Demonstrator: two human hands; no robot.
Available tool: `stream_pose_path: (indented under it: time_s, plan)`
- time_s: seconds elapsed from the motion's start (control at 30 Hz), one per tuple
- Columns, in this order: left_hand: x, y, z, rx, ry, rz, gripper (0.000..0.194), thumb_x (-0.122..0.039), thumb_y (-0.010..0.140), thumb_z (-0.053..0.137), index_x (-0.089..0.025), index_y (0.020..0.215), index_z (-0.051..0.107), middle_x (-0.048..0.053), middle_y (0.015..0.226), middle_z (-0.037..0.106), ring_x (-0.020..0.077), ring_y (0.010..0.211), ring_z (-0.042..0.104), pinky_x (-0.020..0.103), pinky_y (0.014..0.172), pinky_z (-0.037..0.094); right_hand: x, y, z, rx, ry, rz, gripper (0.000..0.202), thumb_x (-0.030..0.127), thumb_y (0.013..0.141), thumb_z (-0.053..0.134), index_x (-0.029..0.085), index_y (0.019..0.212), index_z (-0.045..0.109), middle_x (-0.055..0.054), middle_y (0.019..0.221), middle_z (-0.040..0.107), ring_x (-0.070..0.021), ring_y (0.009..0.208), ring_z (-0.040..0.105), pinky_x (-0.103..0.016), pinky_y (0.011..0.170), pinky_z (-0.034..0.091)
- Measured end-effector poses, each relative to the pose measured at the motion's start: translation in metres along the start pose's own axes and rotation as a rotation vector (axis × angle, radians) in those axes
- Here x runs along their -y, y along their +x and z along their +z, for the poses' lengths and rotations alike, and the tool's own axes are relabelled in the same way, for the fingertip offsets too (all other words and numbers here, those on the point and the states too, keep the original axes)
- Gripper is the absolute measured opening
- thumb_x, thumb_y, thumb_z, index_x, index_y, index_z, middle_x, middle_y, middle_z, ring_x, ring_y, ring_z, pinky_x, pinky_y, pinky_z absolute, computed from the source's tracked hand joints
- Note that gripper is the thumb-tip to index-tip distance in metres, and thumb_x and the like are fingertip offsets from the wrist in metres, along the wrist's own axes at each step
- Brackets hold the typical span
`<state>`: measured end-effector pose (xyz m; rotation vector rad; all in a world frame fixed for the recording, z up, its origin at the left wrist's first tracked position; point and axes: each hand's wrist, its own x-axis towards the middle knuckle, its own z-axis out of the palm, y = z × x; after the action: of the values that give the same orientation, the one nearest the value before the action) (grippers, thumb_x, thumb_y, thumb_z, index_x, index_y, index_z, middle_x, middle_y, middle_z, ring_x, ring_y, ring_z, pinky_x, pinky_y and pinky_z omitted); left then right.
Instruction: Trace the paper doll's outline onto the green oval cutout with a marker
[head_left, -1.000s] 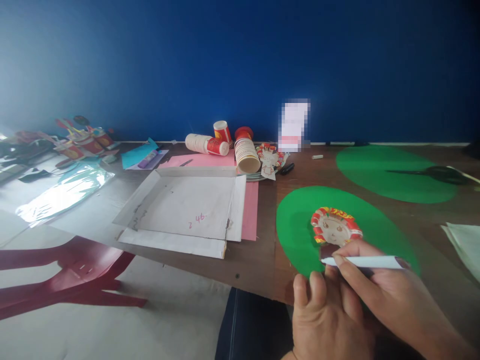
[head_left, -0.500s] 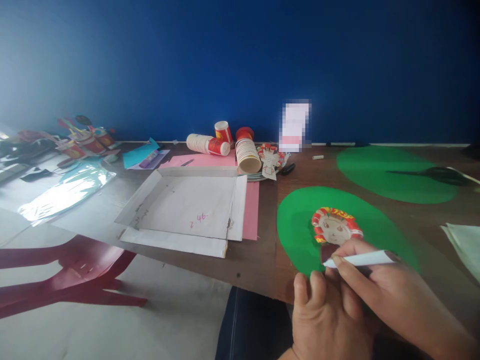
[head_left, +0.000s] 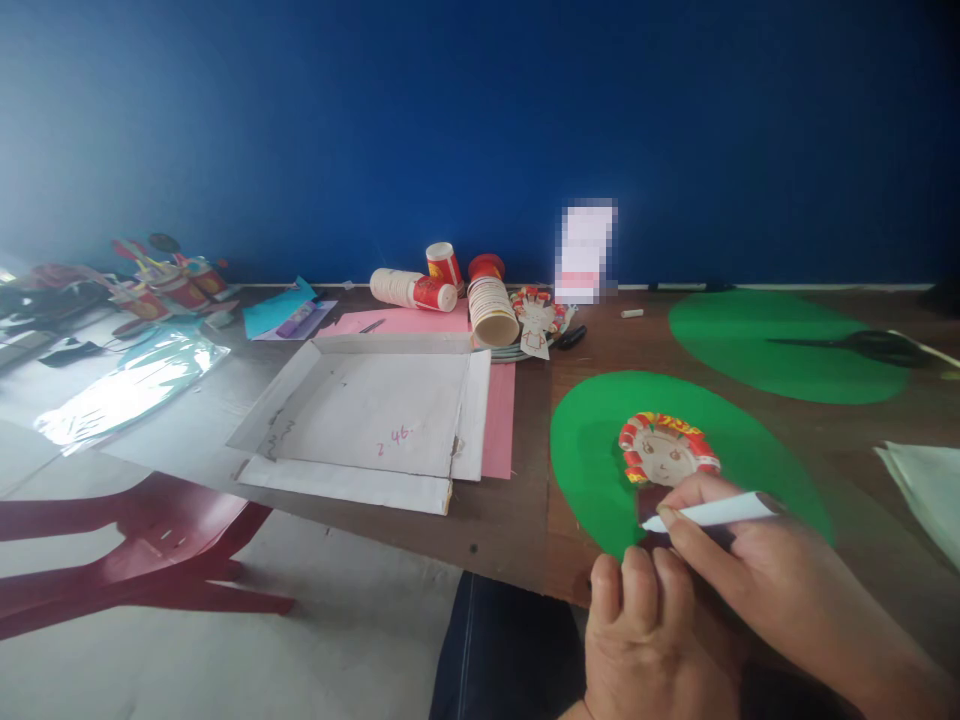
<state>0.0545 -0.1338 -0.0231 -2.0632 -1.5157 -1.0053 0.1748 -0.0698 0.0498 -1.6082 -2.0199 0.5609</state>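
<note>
Looking down from the head camera, you see your right hand [head_left: 757, 570] pinching a white pen [head_left: 709, 512] between thumb and forefinger, its tip set at the lower edge of a paper-cup face cutout [head_left: 667, 452]. That cutout, ringed with red and yellow strips, lies on the nearer green paper oval [head_left: 592, 450], near the table's front edge [head_left: 420, 540]. Your left hand [head_left: 656, 640] rests just below the oval with its fingers curled loosely, grasping nothing; the fingertips touch the oval's near edge. Farther left lies a flattened white cardboard tray [head_left: 375, 415] over a pink sheet [head_left: 501, 420]. Behind them lie tipped paper cups [head_left: 491, 310]. A second green oval [head_left: 787, 345] sits far right, with scissors [head_left: 870, 345] on it.
</note>
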Motion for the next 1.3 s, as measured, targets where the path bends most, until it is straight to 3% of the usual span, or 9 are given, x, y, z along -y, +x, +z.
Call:
stream_pose_path:
  time_s: [0.13, 0.33, 0.57, 0.73, 0.93, 1.17, 1.3]
  plan:
    - [0.007, 0.005, -0.006, -0.011, -0.004, 0.02, 0.02, -0.034, 0.091, 0.077, -0.015, 0.098, 0.082, 0.006, 0.099, 0.06, 0.0232, 0.097, 0.049, 0.039, 0.093, 0.042, -0.001, 0.0, 0.001, 0.013, -0.001, 0.008, 0.033, 0.051, 0.096, 0.047, 0.03, 0.078, 0.065, 0.0, 0.074, 0.077, -0.0192, 0.067, 0.077, -0.027, 0.06, 0.06]
    - [0.009, 0.003, -0.011, 0.018, -0.108, 0.004, 0.04, -0.042, 0.11, 0.054, -0.014, 0.103, 0.081, 0.005, 0.102, 0.065, 0.021, 0.099, 0.055, 0.038, 0.091, 0.044, 0.0, -0.001, -0.001, 0.006, 0.005, -0.009, 0.03, 0.048, 0.095, 0.049, 0.03, 0.076, 0.064, 0.0, 0.071, 0.077, -0.0184, 0.064, 0.075, -0.027, 0.059, 0.059]
    - [0.007, 0.003, -0.009, 0.016, -0.189, -0.012, 0.059, -0.049, 0.115, 0.039, -0.007, 0.108, 0.08, 0.005, 0.092, 0.062, 0.0195, 0.088, 0.058, 0.035, 0.086, 0.051, -0.001, -0.002, 0.0, -0.008, 0.043, 0.017, 0.031, 0.051, 0.093, 0.052, 0.03, 0.075, 0.066, 0.001, 0.069, 0.075, -0.0174, 0.061, 0.073, -0.026, 0.055, 0.057]
    - [0.006, -0.001, -0.008, 0.036, -0.179, -0.029, 0.041, -0.033, 0.112, 0.047, -0.008, 0.115, 0.08, 0.008, 0.103, 0.065, 0.0214, 0.098, 0.064, 0.035, 0.085, 0.056, -0.005, -0.006, 0.005, -0.052, 0.094, 0.02, 0.033, 0.053, 0.093, 0.052, 0.029, 0.073, 0.063, 0.0, 0.061, 0.069, -0.0168, 0.053, 0.067, -0.027, 0.051, 0.055]
    - [-0.007, -0.007, -0.006, 0.194, -0.136, -0.111, 0.04, -0.037, 0.107, 0.057, -0.008, 0.123, 0.079, 0.011, 0.104, 0.065, 0.0257, 0.099, 0.065, 0.038, 0.09, 0.061, -0.006, -0.009, 0.007, -0.093, 0.107, -0.004, 0.031, 0.049, 0.094, 0.054, 0.029, 0.071, 0.063, 0.001, 0.06, 0.068, -0.0163, 0.05, 0.066, -0.026, 0.048, 0.053]
    - [-0.011, -0.007, -0.005, 0.178, -0.103, -0.082, 0.043, -0.043, 0.101, 0.068, -0.009, 0.124, 0.08, 0.011, 0.105, 0.066, 0.0264, 0.098, 0.064, 0.04, 0.088, 0.061, -0.009, -0.008, 0.009, -0.092, 0.089, -0.007, 0.033, 0.049, 0.094, 0.053, 0.029, 0.07, 0.062, 0.0, 0.061, 0.069, -0.0173, 0.053, 0.067, -0.027, 0.05, 0.054]
    - [-0.005, -0.004, -0.008, 0.189, -0.095, -0.096, 0.041, -0.043, 0.105, 0.062, -0.01, 0.121, 0.081, 0.01, 0.104, 0.068, 0.0251, 0.098, 0.064, 0.041, 0.09, 0.059, -0.012, -0.01, 0.01, -0.11, 0.088, -0.025, 0.032, 0.048, 0.096, 0.053, 0.029, 0.072, 0.063, 0.001, 0.062, 0.07, -0.0166, 0.054, 0.067, -0.026, 0.05, 0.054]
